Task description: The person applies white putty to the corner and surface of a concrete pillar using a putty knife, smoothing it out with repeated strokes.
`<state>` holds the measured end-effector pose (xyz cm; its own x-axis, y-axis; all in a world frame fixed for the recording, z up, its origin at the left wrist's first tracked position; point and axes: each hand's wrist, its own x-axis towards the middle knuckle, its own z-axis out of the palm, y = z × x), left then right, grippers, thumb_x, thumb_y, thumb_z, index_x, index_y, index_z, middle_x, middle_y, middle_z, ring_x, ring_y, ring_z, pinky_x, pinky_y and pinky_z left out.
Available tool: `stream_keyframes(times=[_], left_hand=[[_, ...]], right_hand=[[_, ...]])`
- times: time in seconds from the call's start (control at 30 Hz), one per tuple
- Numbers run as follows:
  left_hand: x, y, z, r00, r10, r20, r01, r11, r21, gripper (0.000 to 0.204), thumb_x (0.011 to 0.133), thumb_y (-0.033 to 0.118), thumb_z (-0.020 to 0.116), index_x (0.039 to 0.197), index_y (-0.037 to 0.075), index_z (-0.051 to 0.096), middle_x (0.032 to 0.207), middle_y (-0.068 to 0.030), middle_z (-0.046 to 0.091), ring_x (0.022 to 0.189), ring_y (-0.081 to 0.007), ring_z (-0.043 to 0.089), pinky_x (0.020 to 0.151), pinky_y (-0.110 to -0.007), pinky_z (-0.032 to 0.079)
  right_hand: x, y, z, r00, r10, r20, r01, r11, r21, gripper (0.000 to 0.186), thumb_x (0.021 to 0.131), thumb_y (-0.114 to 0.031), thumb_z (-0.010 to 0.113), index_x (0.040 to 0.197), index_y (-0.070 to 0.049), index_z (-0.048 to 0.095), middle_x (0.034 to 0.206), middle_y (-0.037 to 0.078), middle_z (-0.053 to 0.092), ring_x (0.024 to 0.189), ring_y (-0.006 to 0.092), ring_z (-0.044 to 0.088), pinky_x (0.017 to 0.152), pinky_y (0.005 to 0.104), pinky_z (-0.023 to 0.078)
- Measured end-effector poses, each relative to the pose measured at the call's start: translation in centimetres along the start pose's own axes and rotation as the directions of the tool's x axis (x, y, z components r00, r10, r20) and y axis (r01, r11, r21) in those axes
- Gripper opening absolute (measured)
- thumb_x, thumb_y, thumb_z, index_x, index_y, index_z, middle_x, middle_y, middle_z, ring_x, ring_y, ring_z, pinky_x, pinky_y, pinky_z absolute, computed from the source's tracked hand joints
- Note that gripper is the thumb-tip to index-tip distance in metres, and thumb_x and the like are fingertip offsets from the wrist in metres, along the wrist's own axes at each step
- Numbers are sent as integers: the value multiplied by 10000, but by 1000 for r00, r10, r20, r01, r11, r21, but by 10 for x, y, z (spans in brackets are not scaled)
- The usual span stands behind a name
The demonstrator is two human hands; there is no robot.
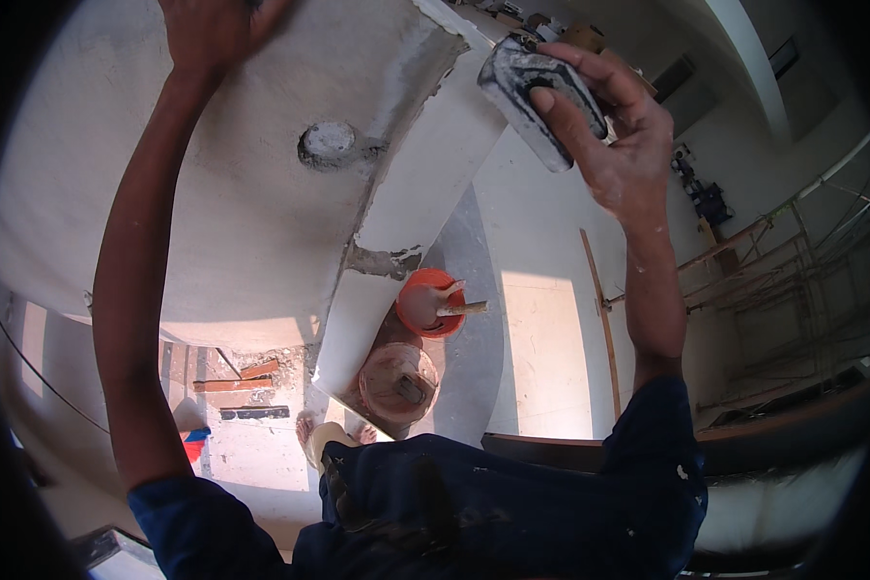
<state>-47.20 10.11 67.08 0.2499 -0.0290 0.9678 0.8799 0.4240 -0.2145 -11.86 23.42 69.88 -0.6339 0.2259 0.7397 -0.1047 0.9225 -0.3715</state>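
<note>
High on the left, my left hand [211,37] is up against the grey plastered wall [251,222]. Its thumb points away from the palm, and the other fingers run out past the top edge. In my right hand [623,135] is a dark rectangular block [539,101] smeared with grey-white plaster, held between thumb and fingers. The block is tilted beside the upper end of a white strip [430,159] along the wall's corner. A round hole [329,143] filled with pale material sits in the wall between my arms.
Below stand an orange bucket [425,302] with a stick-like handle poking out and a wide, mud-coloured basin [398,382]. Wood scraps [237,384] and rubble lie at the wall's foot. A long pole [601,324] leans at right, near scaffolding [802,227].
</note>
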Motion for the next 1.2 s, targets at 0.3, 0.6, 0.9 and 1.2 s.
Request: stream_keyframes(times=[0.3,0.6,0.9,1.2], left_hand=[[-3,-1,-2,1000,-16,-1,16,1000,-17,322,746,137,628,1043,64,528,1346,-195,552,1311,-436,461,1152,-595,302],[-8,-3,7,999,-36,8,36,999,35,358,731,119,652,1064,95,523,1393,-157,540,1362,-412,421,1184,-599,272],[-11,-8,20,999,34,30,-33,999,-32,408,951,346,632,1256,86,557,1520,-69,523,1459,-320,385,1189,-549,200],[-3,-10,13,993,101,66,-102,995,9,413,921,279,598,1256,58,502,1484,-131,520,1433,-378,376,1163,-580,200]], right_hand=[[17,56,-24,932,312,181,-320,947,12,355,931,-207,784,1231,-32,712,1044,88,770,877,76,702,794,225,553],[31,53,-25,959,229,166,-251,960,127,435,907,-299,810,1252,-55,709,1010,73,772,877,80,704,773,227,556],[14,138,-30,925,380,-13,-378,913,-155,435,893,-333,808,1239,-80,732,1047,105,775,899,121,726,768,262,571],[20,87,0,994,90,67,-95,992,86,357,928,-287,779,1235,-110,732,1069,84,766,957,161,736,884,300,586]])
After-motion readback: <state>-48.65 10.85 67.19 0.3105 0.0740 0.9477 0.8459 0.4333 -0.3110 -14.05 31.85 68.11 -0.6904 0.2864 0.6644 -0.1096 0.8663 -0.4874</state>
